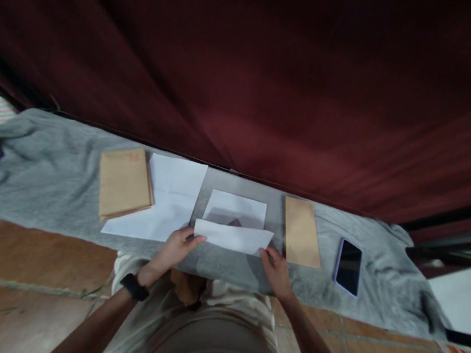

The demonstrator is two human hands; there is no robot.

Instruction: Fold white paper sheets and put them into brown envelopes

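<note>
In front of me a white sheet of paper (232, 237) is pinched at both ends. My left hand (175, 247) closes thumb and fingers on its left end, and my right hand (276, 271) does the same at the lower right corner. Behind this strip lies a flat white paper area (237, 204); whether both belong to one sheet I cannot tell. A small dark patch (235, 222) shows between them. Just right of my right hand rests a brown envelope (302, 232), upright lengthwise on the grey cloth.
On the left, stacked brown envelopes (124, 180) overlap a large white sheet (175, 191). A phone (349, 266) lies to the right on the grey cloth (57, 172). Dark red fabric (250, 83) hangs along the back edge. Another white sheet (468, 300) is at far right.
</note>
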